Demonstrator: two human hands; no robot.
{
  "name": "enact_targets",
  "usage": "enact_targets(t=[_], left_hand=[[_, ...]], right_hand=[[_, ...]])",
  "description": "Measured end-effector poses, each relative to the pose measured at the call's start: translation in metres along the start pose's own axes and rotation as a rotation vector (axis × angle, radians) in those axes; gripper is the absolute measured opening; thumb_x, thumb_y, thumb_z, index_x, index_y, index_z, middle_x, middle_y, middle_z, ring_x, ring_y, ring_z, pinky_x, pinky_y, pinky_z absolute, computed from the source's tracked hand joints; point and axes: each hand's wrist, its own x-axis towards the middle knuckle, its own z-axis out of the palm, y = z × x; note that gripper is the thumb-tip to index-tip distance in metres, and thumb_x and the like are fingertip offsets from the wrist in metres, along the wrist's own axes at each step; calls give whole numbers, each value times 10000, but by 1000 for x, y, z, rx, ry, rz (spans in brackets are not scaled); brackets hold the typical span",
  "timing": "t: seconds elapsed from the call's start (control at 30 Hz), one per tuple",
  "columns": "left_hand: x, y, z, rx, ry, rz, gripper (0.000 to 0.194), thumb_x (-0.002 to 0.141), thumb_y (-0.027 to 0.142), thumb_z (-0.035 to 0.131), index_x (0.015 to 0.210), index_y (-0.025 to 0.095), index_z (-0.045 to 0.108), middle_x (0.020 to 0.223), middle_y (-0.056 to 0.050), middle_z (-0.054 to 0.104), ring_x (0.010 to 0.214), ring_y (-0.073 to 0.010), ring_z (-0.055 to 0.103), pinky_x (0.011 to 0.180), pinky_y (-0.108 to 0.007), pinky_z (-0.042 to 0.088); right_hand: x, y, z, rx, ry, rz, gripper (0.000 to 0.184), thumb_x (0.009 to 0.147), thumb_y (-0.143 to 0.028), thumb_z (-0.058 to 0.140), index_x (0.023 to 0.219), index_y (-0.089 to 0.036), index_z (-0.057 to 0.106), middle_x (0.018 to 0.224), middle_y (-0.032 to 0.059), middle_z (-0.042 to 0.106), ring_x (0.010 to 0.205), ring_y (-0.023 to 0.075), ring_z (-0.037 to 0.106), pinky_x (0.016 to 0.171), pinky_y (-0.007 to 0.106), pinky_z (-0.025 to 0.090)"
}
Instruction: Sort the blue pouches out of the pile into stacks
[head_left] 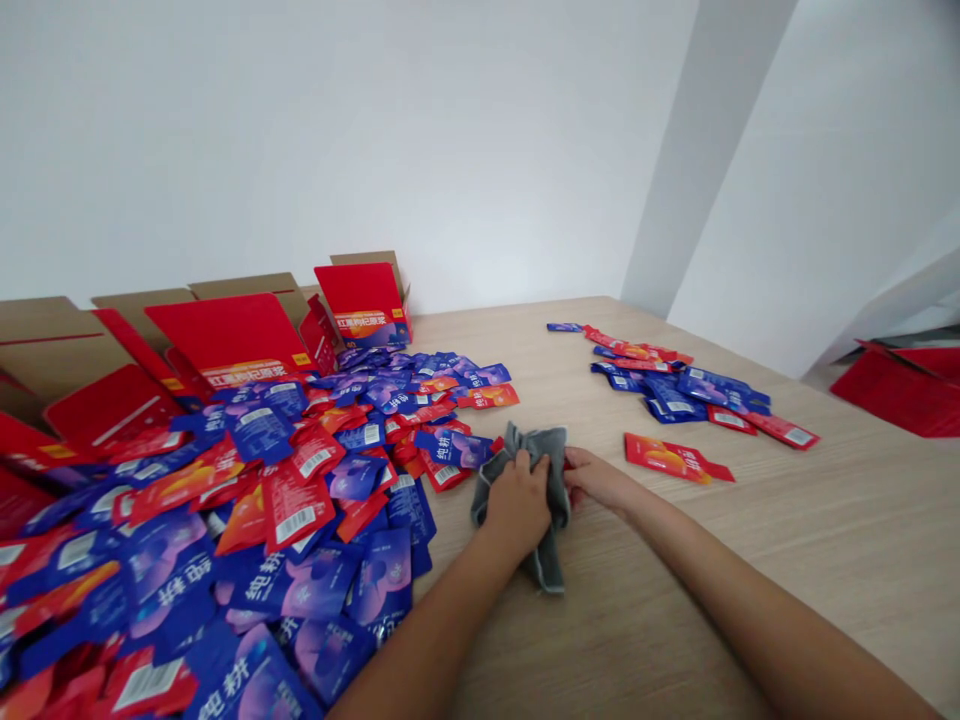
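Tabletop [840,540]: left hand [520,502] clutching cloth [556,482]

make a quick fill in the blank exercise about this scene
The left hand is on a cloth coloured ____.
The loose packets are red or ____.
The bigger heap lies to the ____ of the cloth.
The open boxes are mainly ____ outside.

Missing words: grey; blue; left; red

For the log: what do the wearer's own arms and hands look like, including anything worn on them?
Both the left hand and the right hand are ungloved. The left forearm and right forearm are bare, with no sleeve, watch or bracelet visible. Some fingers are hidden, so rings cannot be ruled out.
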Motion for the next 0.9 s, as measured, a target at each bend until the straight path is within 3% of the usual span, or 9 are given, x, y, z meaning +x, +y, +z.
enact_targets(t=[0.17,0.27,0.37,0.43,0.5,0.57,0.63,0.73,0.9], left_hand=[[7,-26,-3,12,29,-196,497,815,85,386,1302,137,472,1152,-149,528,983,-227,558,800,-315,494],[5,-35,-3,-144,160,-237,496,844,89,349,1325,151,451,1196,-136,514,1057,-209,546,896,-310,461],[3,-37,-4,-339,338,-295,483,877,114,309,1337,185,437,1202,-109,512,1112,-190,525,964,-310,423],[4,-36,-4,-428,384,-320,478,880,120,304,1332,190,443,1178,-101,520,1088,-182,537,964,-313,426],[5,-35,-4,-465,374,-322,476,877,123,309,1329,179,448,1158,-103,521,1048,-179,554,950,-311,435],[5,-32,-4,-445,351,-308,479,875,121,312,1332,175,446,1153,-107,516,1027,-182,558,933,-310,442],[3,-26,-5,-387,334,-272,484,878,120,305,1339,184,435,1159,-108,508,1033,-187,550,920,-310,445],[-2,-12,-4,-275,284,-146,509,874,108,301,1370,191,385,1176,-113,490,1062,-191,519,928,-310,432],[-6,18,1,-42,41,71,550,820,107,394,1368,147,372,1133,-134,504,995,-228,515,848,-334,461]], right_hand=[[-3,0,-6,-92,15,46,220,617,-267,556,815,-170,558,454,-72,554,351,82,481,369,176,347],[-10,-2,-21,-296,147,-70,292,676,-248,519,940,-168,615,503,-55,581,404,104,514,417,205,389],[-18,-9,-40,-576,259,-291,370,690,-143,445,979,-208,666,794,13,694,701,162,637,674,293,500],[-22,-13,-50,-718,266,-357,393,665,-74,406,871,-226,704,994,27,691,933,186,627,875,332,459],[-24,-16,-55,-804,298,-307,411,672,-43,384,844,-223,712,1095,34,666,1045,191,592,962,332,405],[-24,-15,-54,-862,370,-210,409,735,-70,386,977,-204,687,1153,62,641,1070,197,580,966,333,401],[-22,-13,-47,-940,409,-157,379,791,-180,453,1134,-169,615,1198,110,607,1099,228,556,962,352,400],[-18,-9,-32,-1048,387,-138,554,739,-332,600,1245,-120,521,1214,173,568,1105,274,542,940,365,406],[-11,-6,-18,-944,272,-142,332,734,-203,541,1049,-146,628,1040,130,658,953,248,618,818,309,451]])
